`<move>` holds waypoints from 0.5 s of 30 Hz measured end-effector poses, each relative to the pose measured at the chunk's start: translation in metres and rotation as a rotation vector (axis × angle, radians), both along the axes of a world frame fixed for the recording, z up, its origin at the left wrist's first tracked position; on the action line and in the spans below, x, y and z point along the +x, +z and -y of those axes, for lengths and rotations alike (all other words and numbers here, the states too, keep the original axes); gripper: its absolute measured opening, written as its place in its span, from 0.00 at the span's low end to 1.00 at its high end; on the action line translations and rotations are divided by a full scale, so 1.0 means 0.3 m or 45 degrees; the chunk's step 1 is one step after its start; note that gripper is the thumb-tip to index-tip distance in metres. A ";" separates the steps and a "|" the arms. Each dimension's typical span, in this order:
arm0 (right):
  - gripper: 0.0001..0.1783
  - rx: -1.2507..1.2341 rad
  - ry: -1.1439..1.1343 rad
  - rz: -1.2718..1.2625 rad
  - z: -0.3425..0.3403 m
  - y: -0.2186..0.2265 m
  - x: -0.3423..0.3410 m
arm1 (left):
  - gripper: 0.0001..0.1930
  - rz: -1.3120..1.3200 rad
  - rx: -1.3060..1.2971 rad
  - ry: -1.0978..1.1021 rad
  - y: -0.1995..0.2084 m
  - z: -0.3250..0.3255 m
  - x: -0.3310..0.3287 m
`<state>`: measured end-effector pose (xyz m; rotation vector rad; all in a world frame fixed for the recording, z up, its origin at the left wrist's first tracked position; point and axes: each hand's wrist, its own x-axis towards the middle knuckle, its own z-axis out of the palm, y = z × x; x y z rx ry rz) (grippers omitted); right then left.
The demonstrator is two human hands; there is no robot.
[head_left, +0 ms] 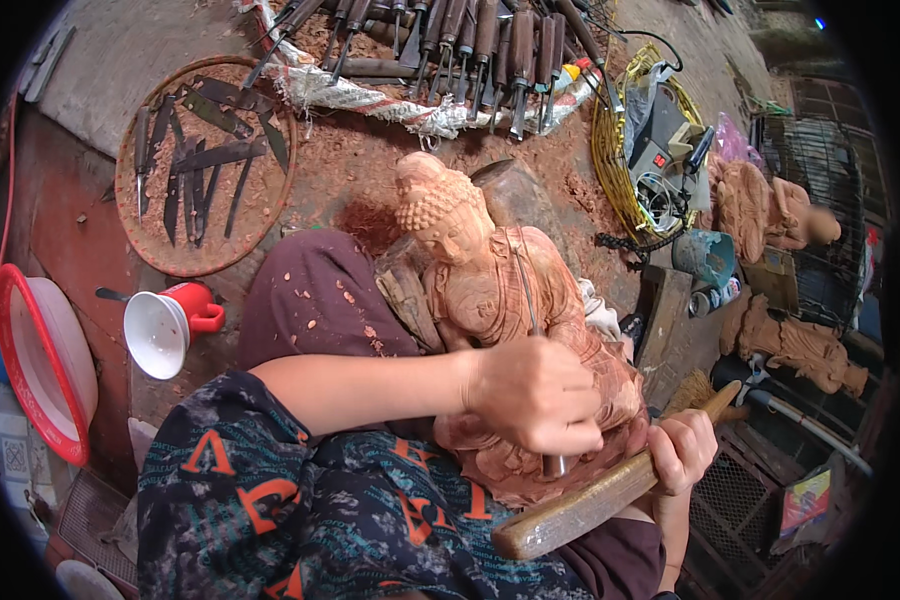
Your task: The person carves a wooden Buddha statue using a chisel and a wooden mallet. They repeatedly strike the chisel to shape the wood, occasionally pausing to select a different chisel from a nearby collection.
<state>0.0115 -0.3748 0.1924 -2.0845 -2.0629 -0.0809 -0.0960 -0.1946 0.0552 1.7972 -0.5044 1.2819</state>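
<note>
A carved wooden seated figure with a curled-hair head leans across my lap, its head toward the far side. My left hand is closed around a chisel. The thin shaft runs up along the figure's chest, and the metal-ringed handle end shows below my fist. Whether the tip touches the wood, I cannot tell. In my right hand is a wooden mallet, a long flat-sided club gripped near its narrow end. Its thick end lies near the figure's base and the chisel's handle end.
Many chisels lie on a sack at the far side. A round tray holds flat blades at left, near a red-and-white mug and a red-rimmed basin. A yellow wire basket and other carved figures stand right.
</note>
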 end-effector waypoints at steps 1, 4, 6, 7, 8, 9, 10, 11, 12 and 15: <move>0.22 -0.006 0.004 0.009 -0.003 -0.002 0.003 | 0.14 -0.008 0.005 0.046 0.008 0.018 -0.013; 0.22 0.111 0.018 -0.071 0.008 -0.036 0.017 | 0.14 -0.026 0.019 0.046 -0.008 0.023 -0.024; 0.22 0.102 0.001 -0.094 0.008 -0.030 0.012 | 0.15 -0.021 -0.005 0.016 -0.006 0.013 -0.020; 0.23 0.096 -0.007 -0.102 0.008 -0.022 0.009 | 0.16 0.001 -0.031 0.002 -0.004 0.008 -0.017; 0.23 0.098 -0.008 -0.097 0.009 -0.020 0.006 | 0.18 0.023 -0.057 -0.010 -0.003 0.004 -0.014; 0.23 0.105 -0.005 -0.098 0.013 -0.024 0.007 | 0.18 0.036 -0.055 -0.014 -0.004 0.003 -0.014; 0.23 0.112 -0.002 -0.099 0.016 -0.027 0.008 | 0.18 0.048 -0.053 -0.017 -0.006 0.002 -0.014; 0.23 0.100 0.001 -0.102 0.016 -0.025 0.008 | 0.18 0.061 -0.051 -0.020 -0.008 0.000 -0.014; 0.23 0.087 0.002 -0.103 0.014 -0.020 0.007 | 0.18 0.071 -0.033 -0.027 -0.011 -0.003 -0.013; 0.24 0.089 0.020 -0.102 0.008 -0.017 0.003 | 0.19 0.086 0.031 -0.020 -0.028 -0.002 -0.009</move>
